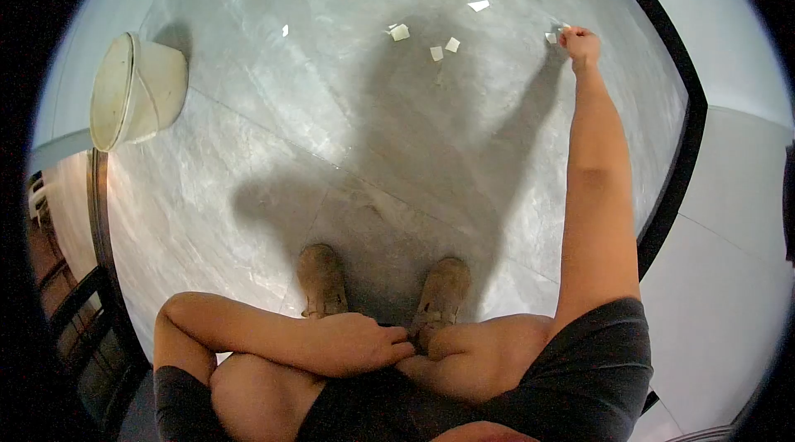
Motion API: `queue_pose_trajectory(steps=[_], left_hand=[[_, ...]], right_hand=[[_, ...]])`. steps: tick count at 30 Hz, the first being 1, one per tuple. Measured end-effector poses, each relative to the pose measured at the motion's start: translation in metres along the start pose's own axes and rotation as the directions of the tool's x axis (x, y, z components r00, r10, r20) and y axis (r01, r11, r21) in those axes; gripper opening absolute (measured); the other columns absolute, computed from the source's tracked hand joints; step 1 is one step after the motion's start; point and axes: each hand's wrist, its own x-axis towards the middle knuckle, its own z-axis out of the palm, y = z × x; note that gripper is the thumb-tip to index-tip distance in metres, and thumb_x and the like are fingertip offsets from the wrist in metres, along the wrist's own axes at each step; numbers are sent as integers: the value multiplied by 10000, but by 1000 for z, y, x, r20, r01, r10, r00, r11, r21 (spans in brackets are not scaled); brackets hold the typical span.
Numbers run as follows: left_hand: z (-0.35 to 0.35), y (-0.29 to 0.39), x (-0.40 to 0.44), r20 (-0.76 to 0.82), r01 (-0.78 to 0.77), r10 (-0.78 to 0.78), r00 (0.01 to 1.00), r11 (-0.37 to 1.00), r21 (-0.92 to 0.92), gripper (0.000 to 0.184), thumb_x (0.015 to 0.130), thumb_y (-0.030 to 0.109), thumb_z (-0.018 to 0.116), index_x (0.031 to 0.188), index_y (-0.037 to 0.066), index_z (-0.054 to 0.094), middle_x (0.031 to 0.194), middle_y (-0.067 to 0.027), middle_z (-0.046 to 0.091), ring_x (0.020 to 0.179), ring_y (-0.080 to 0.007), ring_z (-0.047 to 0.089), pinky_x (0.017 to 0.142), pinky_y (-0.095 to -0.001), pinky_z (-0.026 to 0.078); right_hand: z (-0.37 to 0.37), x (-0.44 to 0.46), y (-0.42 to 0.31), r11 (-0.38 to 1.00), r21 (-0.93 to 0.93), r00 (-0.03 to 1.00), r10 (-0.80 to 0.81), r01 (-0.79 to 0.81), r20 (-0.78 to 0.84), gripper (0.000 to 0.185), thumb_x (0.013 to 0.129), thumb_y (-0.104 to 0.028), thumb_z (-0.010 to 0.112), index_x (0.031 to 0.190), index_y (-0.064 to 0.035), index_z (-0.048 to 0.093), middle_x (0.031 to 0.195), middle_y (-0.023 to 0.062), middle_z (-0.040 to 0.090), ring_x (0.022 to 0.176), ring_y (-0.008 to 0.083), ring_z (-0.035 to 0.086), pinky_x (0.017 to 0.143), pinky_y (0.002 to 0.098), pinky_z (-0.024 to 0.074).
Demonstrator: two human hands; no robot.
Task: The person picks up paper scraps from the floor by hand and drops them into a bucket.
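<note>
At the grey floor [248,69], your right hand [583,45] is picking up a white scrap [566,26], seemingly in a closed pinch, probably needing lifting next.

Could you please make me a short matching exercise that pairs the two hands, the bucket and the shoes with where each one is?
Things:
1. off-white round plastic bucket
2. bare right hand
3. pair of brown shoes
4. bare left hand

Places:
A. close in, at the picture's bottom middle
B. reached out, beside a small flat white scrap
C. at the picture's left side
D. planted apart on the grey marbled floor

Pairs: 1-C, 2-B, 3-D, 4-A
</note>
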Motion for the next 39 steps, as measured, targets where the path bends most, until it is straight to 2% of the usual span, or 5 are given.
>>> queue_pose_trajectory(steps=[5, 20, 26, 29, 39], left_hand=[[3, -1, 2, 2, 13, -13, 1000, 1000, -11, 283, 776, 133, 480, 1037, 27, 455, 908, -162, 512, 670, -327, 599, 564, -404, 495], [-3, -1, 1, -4, 13, -14, 1000, 999, -39, 263, 787, 138, 469, 1023, 22, 452, 871, -163, 506, 673, -329, 602, 564, -406, 498], [0, 0, 0, -32, -3, 3, 999, 1000, -10, 271, 781, 135, 479, 1021, 15, 449, 862, -162, 507, 654, -327, 602, 555, -405, 498], [1, 0, -1, -33, -10, 9, 999, 1000, -8, 271, 778, 136, 482, 1018, 13, 449, 863, -160, 511, 652, -325, 603, 552, -401, 500], [1, 4, -1, -35, -14, 14, 999, 1000, 10, 258, 778, 135, 484, 1003, 17, 445, 851, -156, 514, 666, -325, 603, 563, -401, 501]], right_hand=[[0, -7, 1, 983, -149, 994, -108, 110, 25, 157, 715, -175, 671, 765, -28, 643, 665, 44, 617, 605, 117, 570, 565, 250, 442], [6, -32, -30, 848, -467, 968, -200, 249, 152, 186, 671, -245, 647, 804, -115, 645, 822, 93, 650, 815, 264, 616, 720, 344, 477], [13, -15, -5, 997, -74, 1000, -29, 29, 3, 173, 739, -172, 580, 875, -88, 646, 797, 111, 641, 710, 251, 618, 636, 325, 477], [-14, -41, -33, 922, 362, 978, 68, -137, 197, 166, 777, -44, 485, 884, -21, 609, 666, 59, 559, 577, 132, 522, 497, 269, 418], [-19, -44, -35, 699, 634, 943, 268, -332, 199, 152, 804, -107, 479, 791, 7, 579, 646, 65, 528, 527, 155, 476, 447, 269, 365]])
